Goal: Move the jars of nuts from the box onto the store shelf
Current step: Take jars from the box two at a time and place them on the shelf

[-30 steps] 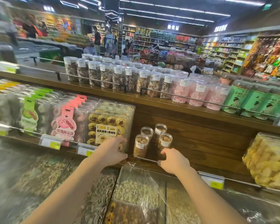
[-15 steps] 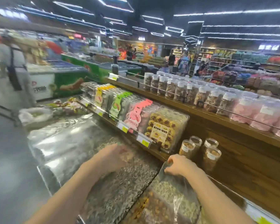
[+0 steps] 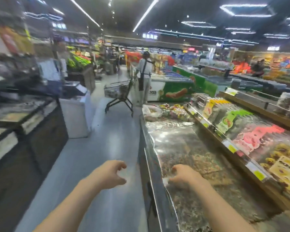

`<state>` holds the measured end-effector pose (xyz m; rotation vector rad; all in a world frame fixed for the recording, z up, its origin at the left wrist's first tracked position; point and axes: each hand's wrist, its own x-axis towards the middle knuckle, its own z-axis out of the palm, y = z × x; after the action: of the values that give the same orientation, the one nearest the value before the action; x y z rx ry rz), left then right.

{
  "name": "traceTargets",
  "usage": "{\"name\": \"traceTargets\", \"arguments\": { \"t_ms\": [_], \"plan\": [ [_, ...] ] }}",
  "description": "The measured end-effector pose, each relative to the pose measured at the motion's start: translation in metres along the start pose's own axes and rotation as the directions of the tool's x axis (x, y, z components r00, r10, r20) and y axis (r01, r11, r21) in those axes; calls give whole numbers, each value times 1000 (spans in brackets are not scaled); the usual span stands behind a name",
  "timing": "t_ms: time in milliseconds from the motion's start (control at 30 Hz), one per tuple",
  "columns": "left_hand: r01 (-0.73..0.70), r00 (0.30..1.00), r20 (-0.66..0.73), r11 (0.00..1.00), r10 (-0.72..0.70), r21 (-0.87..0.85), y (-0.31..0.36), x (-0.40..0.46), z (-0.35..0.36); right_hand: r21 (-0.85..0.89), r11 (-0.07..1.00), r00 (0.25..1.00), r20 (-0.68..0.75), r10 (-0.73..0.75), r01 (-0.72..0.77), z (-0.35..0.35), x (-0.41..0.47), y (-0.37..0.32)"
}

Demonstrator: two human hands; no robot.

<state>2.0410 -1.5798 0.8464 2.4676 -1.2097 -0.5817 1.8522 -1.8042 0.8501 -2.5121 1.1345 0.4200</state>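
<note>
My left hand [image 3: 110, 174] hangs over the aisle floor with loosely curled fingers and holds nothing. My right hand [image 3: 182, 177] is over the front edge of the plastic-covered bulk bins [image 3: 182, 148], fingers loosely curled and empty. The wooden store shelf [image 3: 238, 158] with packaged snacks runs along the right. No nut jars and no box show in this blurred view.
A grey aisle floor [image 3: 107, 139] stretches ahead. A person in an apron [image 3: 144, 77] stands by a shopping cart [image 3: 119, 96] near a green freezer [image 3: 179, 87]. Dark display counters [image 3: 23, 123] line the left side. A white bin [image 3: 77, 114] stands beside them.
The view has swung left from the shelf with the small jars to the aisle. Both hands came away from the shelf and moved left, empty.
</note>
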Motion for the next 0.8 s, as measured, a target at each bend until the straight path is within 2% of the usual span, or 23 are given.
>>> {"name": "traceTargets", "arguments": {
  "t_ms": [167,333,567,700,800],
  "plan": [
    [197,979,-49,979,-200,-56,-109,-72,-31,-69,986,989,20,-150,151,28,-6,-125],
    [340,933,-95,936,-348,-88,-227,-152,-58,-136,945,953,112,-282,296,84,-20,-269],
    [509,850,-87,852,-520,-119,-391,-269,-59,-214,854,871,252,-422,475,218,-44,-466],
    [582,800,-71,799,-596,-149,-464,-328,-43,-230,784,804,332,-493,577,299,-69,-554],
    [654,734,-41,721,-678,-228,-508,-362,-29,-245,716,740,403,-539,654,351,-85,-602]
  ]
}}
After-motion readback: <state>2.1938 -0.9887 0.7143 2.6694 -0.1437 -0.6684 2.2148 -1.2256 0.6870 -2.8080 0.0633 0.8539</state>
